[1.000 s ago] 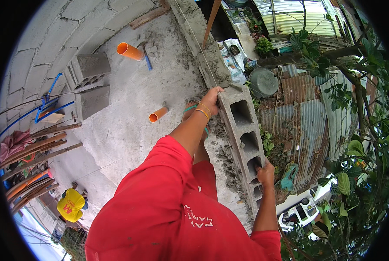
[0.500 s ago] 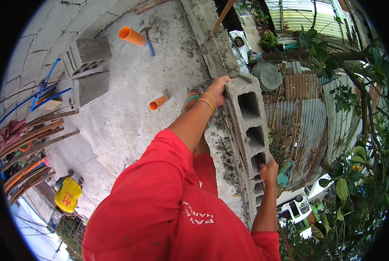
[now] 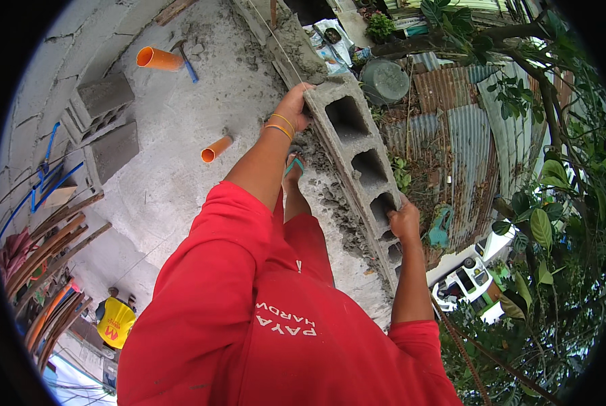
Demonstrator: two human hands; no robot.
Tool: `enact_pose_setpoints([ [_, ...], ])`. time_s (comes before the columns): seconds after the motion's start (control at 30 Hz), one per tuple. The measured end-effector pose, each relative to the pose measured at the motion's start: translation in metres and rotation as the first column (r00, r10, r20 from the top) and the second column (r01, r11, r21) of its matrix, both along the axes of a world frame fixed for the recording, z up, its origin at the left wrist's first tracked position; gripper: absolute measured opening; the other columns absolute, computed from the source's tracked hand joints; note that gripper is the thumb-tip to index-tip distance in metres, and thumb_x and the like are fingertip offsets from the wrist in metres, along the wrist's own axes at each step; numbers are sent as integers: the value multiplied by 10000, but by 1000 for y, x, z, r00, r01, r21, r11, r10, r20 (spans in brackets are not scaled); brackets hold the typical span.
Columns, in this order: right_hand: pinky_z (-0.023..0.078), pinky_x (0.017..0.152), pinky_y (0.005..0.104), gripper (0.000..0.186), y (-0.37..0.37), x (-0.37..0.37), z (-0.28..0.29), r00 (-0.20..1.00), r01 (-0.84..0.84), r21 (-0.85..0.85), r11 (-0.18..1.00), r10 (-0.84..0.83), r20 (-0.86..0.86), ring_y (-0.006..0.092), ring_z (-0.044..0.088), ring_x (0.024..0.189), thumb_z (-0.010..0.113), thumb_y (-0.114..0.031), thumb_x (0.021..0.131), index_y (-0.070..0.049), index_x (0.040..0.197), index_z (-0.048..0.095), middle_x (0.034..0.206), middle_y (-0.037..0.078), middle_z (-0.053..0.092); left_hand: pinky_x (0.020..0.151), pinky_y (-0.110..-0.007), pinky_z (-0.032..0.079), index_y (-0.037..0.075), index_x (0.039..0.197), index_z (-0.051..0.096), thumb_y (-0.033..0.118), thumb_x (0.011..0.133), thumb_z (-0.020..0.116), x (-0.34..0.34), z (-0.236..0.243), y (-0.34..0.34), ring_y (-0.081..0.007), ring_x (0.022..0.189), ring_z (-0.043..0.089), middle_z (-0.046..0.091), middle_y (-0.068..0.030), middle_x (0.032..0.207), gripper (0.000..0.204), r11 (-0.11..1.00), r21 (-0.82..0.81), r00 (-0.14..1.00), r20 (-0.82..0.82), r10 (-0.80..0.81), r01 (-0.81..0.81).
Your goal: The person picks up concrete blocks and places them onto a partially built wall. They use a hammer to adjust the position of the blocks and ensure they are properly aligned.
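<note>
A grey hollow concrete block (image 3: 359,143) lies along the top of a low block wall (image 3: 286,44), its open cells facing up. Its far end sits against the mortared wall top. My left hand (image 3: 293,108) is closed on the block's far left corner, close by a taut string (image 3: 274,34). At the nearer end, my right hand (image 3: 404,220) grips the right edge, with fingers reaching into a cell. Below the block, rough mortar clings along the foot of the wall. My sandalled foot (image 3: 293,164) shows on the floor to the left.
On the concrete floor (image 3: 174,115) are two upright orange pipes (image 3: 164,59) and a blue-handled hammer (image 3: 188,64). Concrete blocks (image 3: 115,150) and wooden planks (image 3: 59,247) stand left. A person in a yellow shirt (image 3: 117,321) is lower left. Rusty corrugated roofing (image 3: 442,95) lies beyond the wall.
The view has turned and shifted, so the block and wall appear further left and more slanted. Both hands keep their grip on the block, which shows no clear movement along the wall.
</note>
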State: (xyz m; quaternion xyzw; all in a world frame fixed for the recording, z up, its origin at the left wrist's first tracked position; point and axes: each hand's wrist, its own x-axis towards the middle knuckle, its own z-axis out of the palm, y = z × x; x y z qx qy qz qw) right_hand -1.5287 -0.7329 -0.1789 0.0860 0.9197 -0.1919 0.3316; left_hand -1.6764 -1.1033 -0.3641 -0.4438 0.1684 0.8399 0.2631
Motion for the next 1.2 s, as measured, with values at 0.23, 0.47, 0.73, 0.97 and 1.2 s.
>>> enact_pose_setpoints([
  [0.23, 549, 914, 484, 569, -9, -6, 10, 999, 3, 91, 996, -7, 53, 435, 696, 1046, 757, -121, 812, -148, 1371, 654, 1085, 254, 733, 869, -497, 525, 150, 931, 699, 343, 881, 656, -1, -13, 2, -291, 900, 650, 718, -71, 984, 205, 1000, -22, 1000, 27, -16, 16],
  [0.47, 544, 920, 486, 548, -17, -16, 25, 984, 108, 66, 992, -116, 137, 431, 681, 1077, 764, -166, 866, -217, 1395, 632, 1129, 226, 734, 998, -531, 512, 57, 1072, 727, 353, 892, 616, -2, 1, -1, -348, 1012, 676, 747, -141, 1109, 364, 998, 55, 1000, -28, 3, -2],
  [0.73, 552, 949, 484, 618, -14, -20, 26, 987, 13, 130, 991, -34, 160, 416, 685, 1106, 738, -164, 883, -274, 1470, 578, 1164, 225, 726, 928, -523, 569, 33, 1072, 734, 343, 892, 604, -1, -1, -4, -362, 982, 711, 761, -158, 1077, 381, 989, 142, 997, -76, -24, 35],
  [0.97, 548, 958, 491, 656, -15, -20, 27, 987, 28, 133, 991, -49, 155, 412, 687, 1108, 648, -69, 855, -276, 1473, 574, 1179, 219, 724, 955, -522, 551, 44, 1084, 743, 373, 864, 623, -2, -1, -4, -362, 1004, 702, 767, -153, 1079, 413, 987, 150, 995, -96, -37, 51],
  [1.2, 534, 983, 477, 655, -20, -23, 33, 979, 113, 89, 990, -126, 162, 409, 661, 1169, 717, -92, 839, -202, 1466, 565, 1257, 208, 702, 997, -529, 512, 50, 1079, 744, 384, 859, 631, -2, 7, -6, -379, 979, 682, 764, -149, 1086, 416, 992, 105, 995, -75, -62, 70],
])
